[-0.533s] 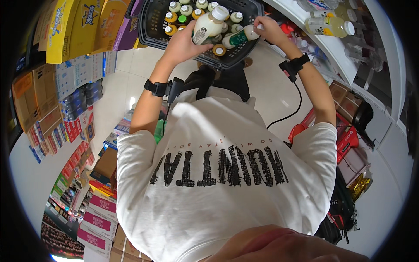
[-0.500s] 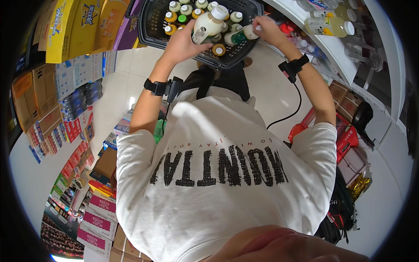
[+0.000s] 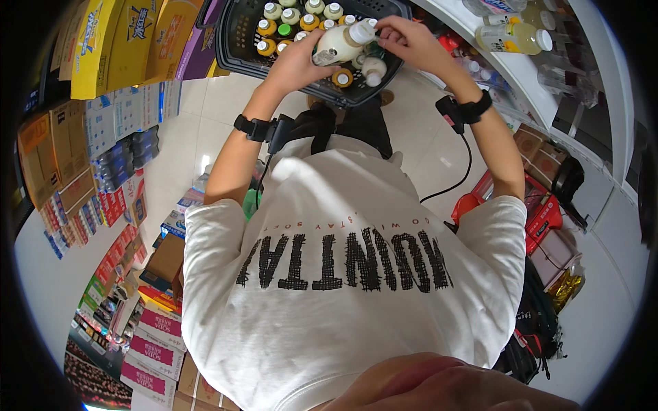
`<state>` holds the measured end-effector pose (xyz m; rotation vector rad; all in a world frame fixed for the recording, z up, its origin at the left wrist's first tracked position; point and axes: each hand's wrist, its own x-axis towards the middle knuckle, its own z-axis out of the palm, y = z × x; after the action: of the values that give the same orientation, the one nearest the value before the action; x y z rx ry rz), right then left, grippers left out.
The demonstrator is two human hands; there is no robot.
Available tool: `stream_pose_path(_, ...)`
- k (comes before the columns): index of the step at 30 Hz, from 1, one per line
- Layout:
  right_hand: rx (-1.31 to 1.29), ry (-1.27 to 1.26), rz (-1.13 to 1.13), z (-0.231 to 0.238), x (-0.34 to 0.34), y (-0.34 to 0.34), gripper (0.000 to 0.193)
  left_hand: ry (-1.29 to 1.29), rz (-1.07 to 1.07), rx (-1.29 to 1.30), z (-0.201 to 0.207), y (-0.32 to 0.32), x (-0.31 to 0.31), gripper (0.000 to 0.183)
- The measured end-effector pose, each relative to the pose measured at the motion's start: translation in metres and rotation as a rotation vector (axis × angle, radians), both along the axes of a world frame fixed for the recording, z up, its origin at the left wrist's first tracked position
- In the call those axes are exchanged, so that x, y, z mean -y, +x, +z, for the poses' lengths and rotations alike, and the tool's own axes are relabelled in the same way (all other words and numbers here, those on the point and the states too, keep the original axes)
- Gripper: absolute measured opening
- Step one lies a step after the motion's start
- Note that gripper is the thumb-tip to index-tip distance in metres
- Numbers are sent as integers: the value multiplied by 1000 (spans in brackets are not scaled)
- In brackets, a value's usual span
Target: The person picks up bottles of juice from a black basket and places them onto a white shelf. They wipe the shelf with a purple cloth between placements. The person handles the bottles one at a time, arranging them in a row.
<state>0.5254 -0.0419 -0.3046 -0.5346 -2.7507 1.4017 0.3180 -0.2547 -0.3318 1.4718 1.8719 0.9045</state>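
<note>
My left hand [image 3: 296,65] is closed around a large milky-white bottle [image 3: 339,45] with a white cap. That bottle tilts over the basket, its cap toward the right. My right hand [image 3: 411,45] is close to the cap, fingers loosely bent and apart, with no bottle visible in them. Below its fingertips, a white bottle [image 3: 373,68] with a dark green label leans inside the black plastic basket [image 3: 240,63]. Several small bottles [image 3: 288,15] with white tops stand in the basket, along with orange-topped bottles [image 3: 266,46] and one green-capped bottle [image 3: 284,29]. The held bottle hides part of them.
At the right, a white shelf [image 3: 524,89] carries drink bottles, including a pale yellow one [image 3: 510,40]. Yellow cartons [image 3: 110,48] and stacked boxes line the left side. Cables hang from both wristbands. Dark bags [image 3: 531,329] lie at the lower right.
My right hand has let go of the green-labelled bottle, which now leans in the basket with its cap toward me. My left hand has brought the large bottle slightly right and lowered its cap.
</note>
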Motion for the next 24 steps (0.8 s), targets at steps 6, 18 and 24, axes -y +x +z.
stream_pose_path(6, -147, 162, 64, 48, 41, 5, 40, -7, -146, 57, -13, 25, -26, 64)
stream_pose_path(18, 140, 595, 193, -40, 40, 36, 40, -44, -61, -9, -16, -5, -23, 59)
stream_pose_path(24, 386, 223, 335, -29, 23, 24, 26, -75, -74, 93, -29, -21, -12, 53)
